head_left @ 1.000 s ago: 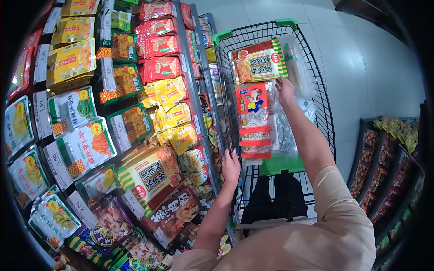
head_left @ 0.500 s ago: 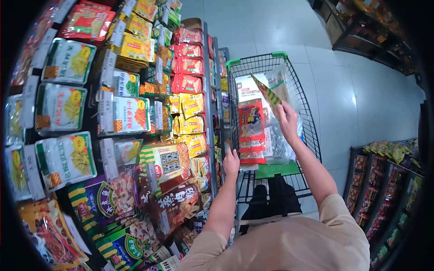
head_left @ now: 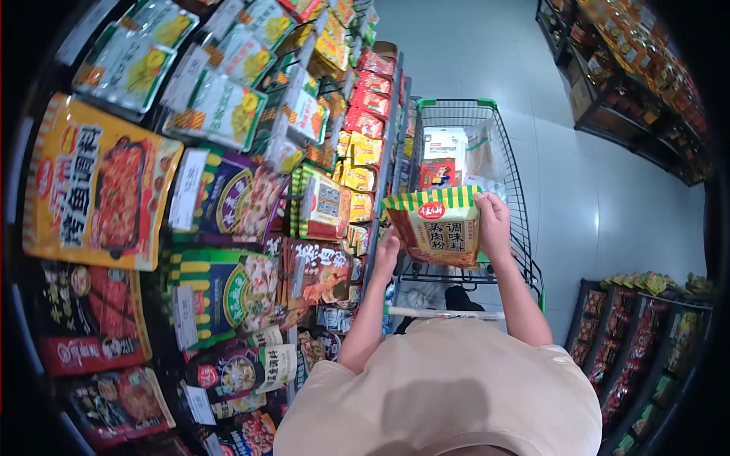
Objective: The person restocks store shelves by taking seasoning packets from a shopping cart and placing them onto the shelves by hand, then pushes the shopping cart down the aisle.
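A seasoning packet point(head_left: 439, 228) with a green-and-yellow striped top and a red round logo is held up in front of me, over the near part of the cart. Its printed face is turned toward me. My right hand point(head_left: 493, 223) grips the upper right corner, fingers closed on it. At the left edge, my left hand point(head_left: 386, 254) is closed around the packet's side, with some fingers hidden behind it. Beyond the packet, the shopping cart point(head_left: 508, 158) carries a red packet point(head_left: 437, 172), a white package point(head_left: 444, 141) and clear plastic-wrapped goods point(head_left: 480, 156).
Shelves of seasoning packets run along my left, with a large orange packet point(head_left: 99, 182), a purple packet point(head_left: 242, 199) and price tags point(head_left: 188, 190). Another rack point(head_left: 635, 365) stands at lower right. A dark shelf unit point(head_left: 631, 99) is at upper right. Pale floor tiles point(head_left: 585, 220) lie between.
The striped packet has come back from over the cart toward me and turned to face me. My left hand has moved onto its left edge. The view has shifted along the shelves.
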Tool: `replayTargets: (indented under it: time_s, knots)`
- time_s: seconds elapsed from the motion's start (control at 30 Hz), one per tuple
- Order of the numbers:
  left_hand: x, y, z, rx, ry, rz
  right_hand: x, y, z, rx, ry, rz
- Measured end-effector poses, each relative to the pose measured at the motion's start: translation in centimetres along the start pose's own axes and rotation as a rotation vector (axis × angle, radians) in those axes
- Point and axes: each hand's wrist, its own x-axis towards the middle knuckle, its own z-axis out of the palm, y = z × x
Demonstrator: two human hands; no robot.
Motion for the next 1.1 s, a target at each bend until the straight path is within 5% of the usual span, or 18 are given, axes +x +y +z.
replayTargets:
  time_s: [0.17, 0.23, 0.37, 0.63, 0.93, 1.1]
  knots:
    - [-4.6, -1.4, -7.1, 0.256, -0.176, -0.013, 0.4, -0.1, 6.0, 0.404, -0.126, 0.306]
    - [-7.9, 5.6, -5.1, 0.163, 0.026, 0.068, 0.8, 1.8, 8.2, 0.431, -0.153, 0.319]
    - [-11.7, 6.3, -7.4, 0.298, 0.271, 0.15, -0.1, 4.3, 12.7, 0.445, -0.282, 0.408]
    - [-18.0, 10.5, -9.1, 0.914, 0.563, 0.298, -4.1, 10.9, 16.7, 0.222, -0.505, 0.465]
    - [-15.4, 1.2, -11.8, 0.884, 0.659, 0.163, -5.9, 15.1, 15.9, -0.214, -0.74, 0.097]
    - [-10.8, -1.8, -12.4, 0.781, 0.674, 0.118, -6.2, 14.2, 15.8, -0.342, -0.796, 0.173]
